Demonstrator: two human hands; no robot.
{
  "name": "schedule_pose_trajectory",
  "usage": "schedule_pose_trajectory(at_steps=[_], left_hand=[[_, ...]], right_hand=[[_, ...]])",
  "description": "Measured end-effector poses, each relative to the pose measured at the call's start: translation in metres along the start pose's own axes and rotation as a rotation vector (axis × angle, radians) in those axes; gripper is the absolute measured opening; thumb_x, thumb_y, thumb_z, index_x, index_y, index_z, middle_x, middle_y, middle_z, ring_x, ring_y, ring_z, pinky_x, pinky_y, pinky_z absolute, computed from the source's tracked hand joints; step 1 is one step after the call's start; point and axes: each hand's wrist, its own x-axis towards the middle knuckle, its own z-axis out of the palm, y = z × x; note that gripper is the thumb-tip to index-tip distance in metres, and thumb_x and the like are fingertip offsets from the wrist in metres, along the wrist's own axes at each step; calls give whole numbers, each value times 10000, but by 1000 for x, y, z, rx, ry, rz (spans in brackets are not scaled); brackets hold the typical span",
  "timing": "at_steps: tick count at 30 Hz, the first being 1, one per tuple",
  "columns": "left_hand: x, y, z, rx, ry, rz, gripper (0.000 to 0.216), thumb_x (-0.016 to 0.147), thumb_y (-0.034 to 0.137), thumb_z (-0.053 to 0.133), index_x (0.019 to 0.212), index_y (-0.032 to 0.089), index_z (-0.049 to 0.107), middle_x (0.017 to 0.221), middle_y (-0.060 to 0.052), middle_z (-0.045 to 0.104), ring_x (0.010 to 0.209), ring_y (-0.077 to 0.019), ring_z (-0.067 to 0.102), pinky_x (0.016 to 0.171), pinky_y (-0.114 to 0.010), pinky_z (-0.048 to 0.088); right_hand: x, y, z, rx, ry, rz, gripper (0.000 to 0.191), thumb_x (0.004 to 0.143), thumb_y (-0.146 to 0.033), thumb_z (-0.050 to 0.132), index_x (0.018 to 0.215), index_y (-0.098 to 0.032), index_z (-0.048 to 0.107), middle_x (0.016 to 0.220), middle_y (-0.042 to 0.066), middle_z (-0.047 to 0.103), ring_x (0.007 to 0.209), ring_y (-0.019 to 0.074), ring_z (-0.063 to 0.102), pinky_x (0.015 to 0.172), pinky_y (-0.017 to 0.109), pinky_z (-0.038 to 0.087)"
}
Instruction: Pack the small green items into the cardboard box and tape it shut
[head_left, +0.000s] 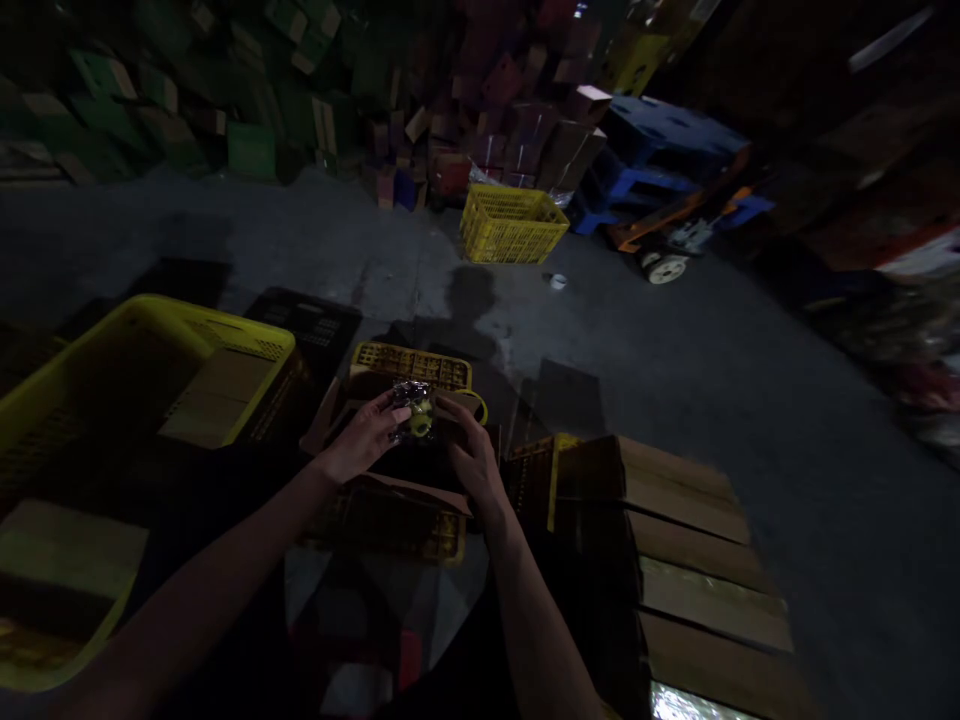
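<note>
The left hand (367, 435) and right hand (469, 455) pinch 1 foil-wrapped packet (415, 410) above a yellow crate (409, 362). Releasing either hand would need the other's firmer grip.

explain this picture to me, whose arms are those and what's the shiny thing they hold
No machine here: a camera worn on a person's head looks forward and down, so both bare arms are that person's own. The left hand and right hand hold a small shiny packet with something yellow-green inside; it is too dark to say what. Under them sits a yellow crate. A bigger yellow crate stands on the left, flat cardboard sheets lie on the right, and a yellow basket stands far off.
</note>
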Motion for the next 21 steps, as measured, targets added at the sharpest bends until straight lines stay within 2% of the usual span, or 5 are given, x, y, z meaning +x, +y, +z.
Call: schedule_pose_trajectory(at_steps=[3, 6, 13, 17, 21], left_hand=[[-1, 1, 2, -18, 0, -5, 443, 809, 207, 847, 1235, 206, 723, 1196, -86, 763, 1012, -202, 723, 864, -290, 543], [-1, 1, 3, -11, -10, -4, 476, 799, 188, 839, 1257, 200, 711, 1201, -93, 760, 1006, -211, 721, 853, -302, 537], [-3, -1, 6, 22, -95, 19, 424, 798, 193, 807, 1215, 168, 733, 1195, -121, 763, 1069, -263, 716, 892, -339, 531], [-4, -2, 7, 25, -114, -5, 430, 803, 196, 804, 1227, 193, 735, 1211, -102, 760, 1063, -245, 716, 894, -322, 531], [-1, -8, 1, -21, -109, -48, 440, 812, 211, 809, 1243, 224, 725, 1239, -88, 747, 1041, -214, 716, 880, -303, 536]], right_hand=[[1, 1, 0, -1, 53, 55, 306, 944, -354, 640, 1220, -275, 746, 1268, 47, 749, 1211, 270, 663, 1098, 424, 492], [2, 0, 0, 35, 45, 85, 312, 937, -431, 676, 1185, -260, 757, 1208, 49, 771, 1145, 270, 688, 1026, 400, 525], [3, 2, -1, 59, 95, 130, 334, 835, -401, 775, 1137, -259, 762, 1037, 29, 781, 975, 253, 703, 876, 353, 544], [3, 1, 1, 76, 102, 142, 339, 824, -383, 770, 1142, -266, 760, 942, 15, 755, 885, 229, 682, 812, 333, 535], [4, -3, 2, 121, 119, 124, 355, 819, -385, 767, 1153, -267, 757, 932, 6, 729, 860, 212, 656, 815, 327, 527]])
